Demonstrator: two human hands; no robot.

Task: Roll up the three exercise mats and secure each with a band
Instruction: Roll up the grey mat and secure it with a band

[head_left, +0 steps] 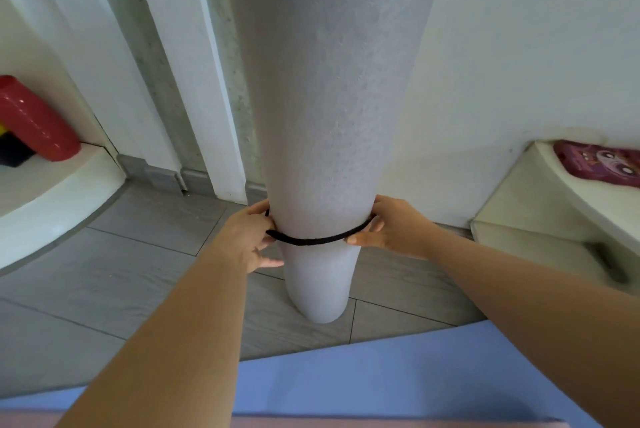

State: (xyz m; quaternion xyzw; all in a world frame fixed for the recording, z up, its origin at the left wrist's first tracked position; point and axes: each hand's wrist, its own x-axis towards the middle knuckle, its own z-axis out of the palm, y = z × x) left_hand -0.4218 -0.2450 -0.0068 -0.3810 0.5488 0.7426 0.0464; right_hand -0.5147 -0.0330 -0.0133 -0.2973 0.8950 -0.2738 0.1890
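A rolled grey exercise mat [325,109] stands upright on the tiled floor against the white wall. A black band [313,240] circles its lower part. My left hand [247,237] grips the band at the roll's left side, thumb and fingers curled around it. My right hand [388,225] holds the band at the right side, fingers hooked under it. A blue mat [398,379] lies flat on the floor at the bottom of the view, with a pink mat edge [311,422] below it.
A white curved shelf [52,199] at the left carries a red cylinder [33,122]. At the right, a white unit [554,219] holds a pink pad [602,161]. A white door frame [194,64] stands behind the roll. Grey floor tiles [138,254] surround the mat.
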